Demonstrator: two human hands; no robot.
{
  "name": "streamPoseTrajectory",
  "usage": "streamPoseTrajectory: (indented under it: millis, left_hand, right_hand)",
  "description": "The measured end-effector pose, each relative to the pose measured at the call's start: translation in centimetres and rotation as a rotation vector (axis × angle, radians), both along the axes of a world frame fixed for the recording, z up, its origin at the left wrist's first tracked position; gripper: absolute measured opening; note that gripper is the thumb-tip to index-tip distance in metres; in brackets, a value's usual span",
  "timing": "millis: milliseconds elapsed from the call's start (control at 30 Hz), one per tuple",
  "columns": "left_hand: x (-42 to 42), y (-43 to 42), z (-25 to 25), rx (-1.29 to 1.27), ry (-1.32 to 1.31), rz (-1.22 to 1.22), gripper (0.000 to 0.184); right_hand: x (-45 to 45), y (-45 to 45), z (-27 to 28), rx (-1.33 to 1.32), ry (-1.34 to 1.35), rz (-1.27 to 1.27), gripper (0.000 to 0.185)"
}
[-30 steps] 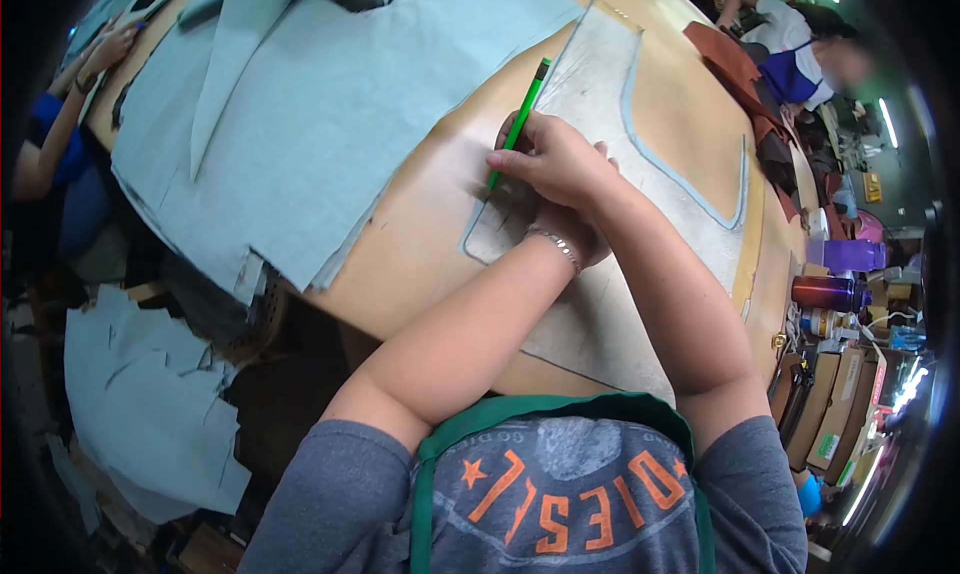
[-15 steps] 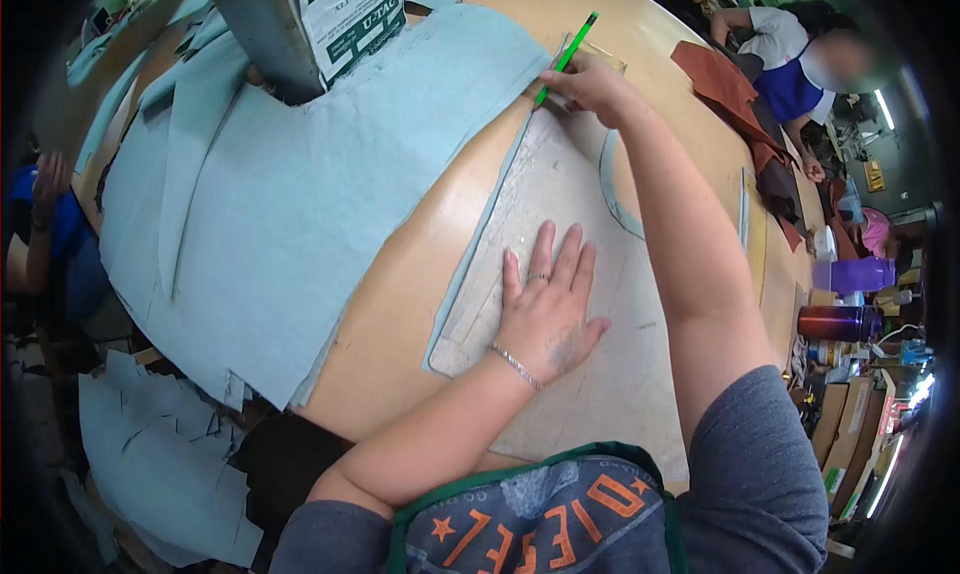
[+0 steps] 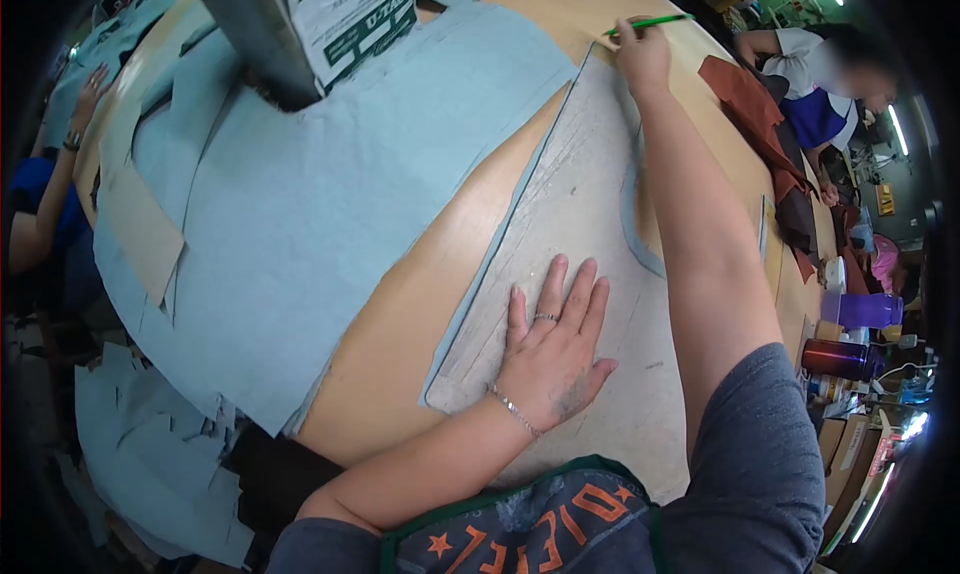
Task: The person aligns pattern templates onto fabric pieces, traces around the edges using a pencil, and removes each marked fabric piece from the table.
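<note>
My left hand lies flat with fingers spread on a pale grey pattern board. A ring and a chain bracelet show on it. Under the board, a light blue sheet peeks out along the left edge and the curved right edge. At the board's far narrow end, my right hand grips a green pencil, its tip pointing left near the board's corner. My right forearm covers part of the board's right side.
Large light blue sheets spread across the left of the tan table, with a can standing on them. Reddish-brown pieces lie on the right. A person works there; another person's arm reaches in at the left.
My right hand has moved up and to the right with the pencil, which has swung from steep to nearly level. A tan strip now lies on the blue sheets at left.
</note>
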State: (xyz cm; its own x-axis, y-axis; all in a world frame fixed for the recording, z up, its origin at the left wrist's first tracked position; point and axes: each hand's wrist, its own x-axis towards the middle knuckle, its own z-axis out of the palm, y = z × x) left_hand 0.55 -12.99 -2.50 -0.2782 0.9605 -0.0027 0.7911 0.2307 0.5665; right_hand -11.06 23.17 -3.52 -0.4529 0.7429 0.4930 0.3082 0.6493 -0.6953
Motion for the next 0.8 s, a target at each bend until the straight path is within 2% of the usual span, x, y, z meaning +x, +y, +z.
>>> streamPoseTrajectory:
  millis: [33, 67, 167, 233, 267, 300, 400, 467, 600, 700, 767, 800]
  left_hand:
    - [0.1, -0.2, 0.0, -0.008, -0.013, 0.007, 0.072]
    - [0.2, -0.3, -0.1, 0.016, -0.026, 0.009, 0.072]
    - [0.2, -0.5, -0.7, 0.083, -0.07, 0.042, 0.074]
    - [0.1, -0.8, -0.3, -0.041, -0.103, 0.004, 0.071]
    - [-0.1, -0.4, -0.1, -0.084, -0.106, -0.03, 0.07]
    - [0.4, 0.1, -1.4, 0.025, -0.142, 0.026, 0.069]
    - [1.5, 0.7, -4.5, 0.244, -0.198, 0.138, 0.065]
    - [1.5, 1.0, -4.8, 0.247, -0.181, 0.122, 0.063]
    - [0.6, 0.2, -4.1, 0.187, 0.206, 0.056, 0.061]
    - [0.5, 0.1, -4.0, 0.198, 0.198, 0.043, 0.061]
    - [2.0, 2.0, -6.3, 0.134, 0.272, 0.145, 0.06]
    - [2.0, 2.1, -5.9, 0.101, 0.309, 0.194, 0.06]
  right_hand:
    - [0.6, -1.4, -0.1, -0.029, 0.107, -0.002, 0.019]
    - [1.2, -5.2, 1.5, -0.281, 0.36, 0.128, 0.023]
    - [4.5, -14.2, 4.2, -0.48, 0.173, 0.414, 0.023]
    - [8.0, -23.7, 5.7, -0.651, -0.283, 0.741, 0.015]
    - [8.9, -26.3, 5.5, -0.768, -0.322, 0.801, 0.013]
    - [9.5, -27.7, 4.8, -0.848, -0.333, 0.959, 0.015]
    - [10.3, -30.9, 4.4, -0.919, -0.493, 1.031, 0.016]
    - [10.4, -32.0, 4.5, -0.846, -0.61, 0.989, 0.017]
    - [10.5, -33.1, 4.0, -0.8, -0.637, 1.01, 0.019]
    - [10.5, -33.2, 4.7, -0.687, -0.76, 0.948, 0.019]
    - [10.5, -32.9, 5.1, -0.635, -0.756, 0.904, 0.019]
    - [10.5, -32.5, 5.2, -0.61, -0.753, 0.882, 0.019]
